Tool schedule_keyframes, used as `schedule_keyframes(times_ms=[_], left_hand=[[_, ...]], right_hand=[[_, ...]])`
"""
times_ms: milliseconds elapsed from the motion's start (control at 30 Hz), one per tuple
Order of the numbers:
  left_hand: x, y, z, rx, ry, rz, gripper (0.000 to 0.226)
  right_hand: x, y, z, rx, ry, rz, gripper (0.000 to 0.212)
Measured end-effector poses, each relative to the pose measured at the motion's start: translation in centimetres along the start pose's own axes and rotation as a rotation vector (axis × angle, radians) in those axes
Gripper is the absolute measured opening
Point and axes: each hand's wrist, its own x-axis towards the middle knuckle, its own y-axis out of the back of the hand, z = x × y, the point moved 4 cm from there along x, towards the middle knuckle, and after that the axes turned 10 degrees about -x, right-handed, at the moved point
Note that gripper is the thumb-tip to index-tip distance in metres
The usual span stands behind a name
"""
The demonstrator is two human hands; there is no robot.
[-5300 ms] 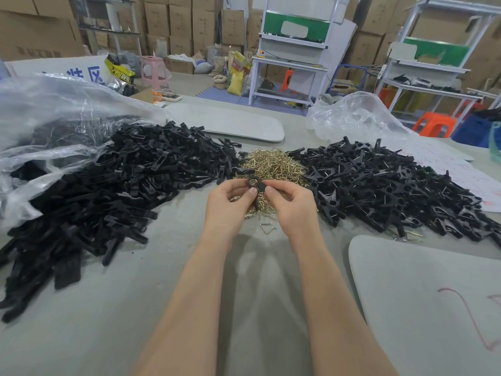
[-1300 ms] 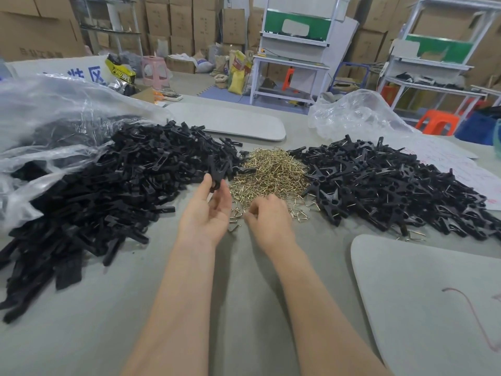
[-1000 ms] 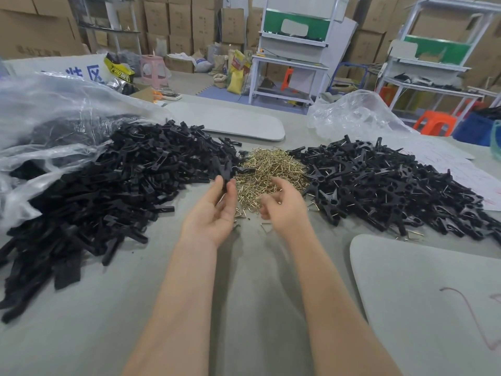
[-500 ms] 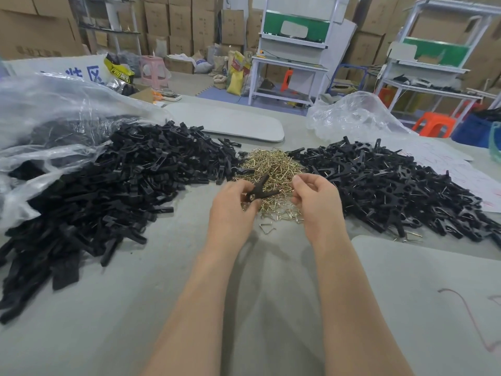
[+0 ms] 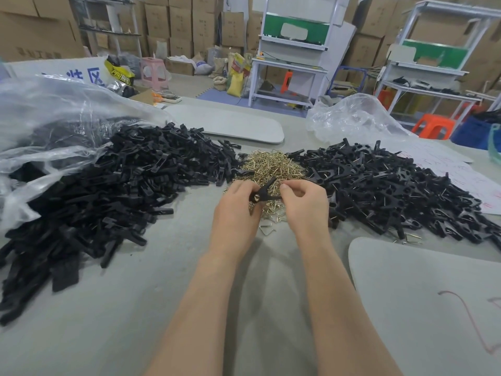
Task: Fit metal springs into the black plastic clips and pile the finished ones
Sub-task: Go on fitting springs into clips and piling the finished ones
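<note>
My left hand (image 5: 234, 213) grips a black plastic clip (image 5: 264, 192) over the near edge of the heap of brass springs (image 5: 271, 169). The clip's two jaws fork toward the upper right. My right hand (image 5: 305, 206) pinches at the clip's right end with thumb and forefinger; a spring between those fingers cannot be made out. A large heap of loose black clip halves (image 5: 108, 191) lies to the left. A heap of assembled clips (image 5: 393, 191) with springs lies to the right.
Clear plastic bags sit at the far left (image 5: 48, 123) and far right (image 5: 355, 118). Grey boards lie at the back (image 5: 227, 123) and near right (image 5: 423, 299). A single loose spring (image 5: 267, 229) lies on the grey table (image 5: 151, 294) between my wrists.
My left hand took a clip from the left heap and my right took something from the springs; both hands then came together. In the last half second they barely moved.
</note>
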Motion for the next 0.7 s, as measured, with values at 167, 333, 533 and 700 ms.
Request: schedule_keyframes(times_ms=[167, 333, 533, 700], left_hand=[[0.0, 0.0, 0.1, 0.009, -0.012, -0.005, 0.018], [0.0, -0.1, 0.3, 0.021, -0.046, -0.006, 0.02], [0.0, 0.4, 0.1, -0.048, 0.006, -0.052, 0.025], [0.2, 0.7, 1.0, -0.241, -0.014, -0.173, 0.025]], right_hand=[[0.1, 0.3, 0.3, 0.017, -0.031, 0.007, 0.008], [-0.1, 0.2, 0.2, -0.001, -0.012, 0.009, 0.009], [0.3, 0.4, 0.9, 0.157, -0.189, -0.256, 0.013], [-0.7, 0.4, 2.1, 0.679, -0.471, -0.795, 0.032]])
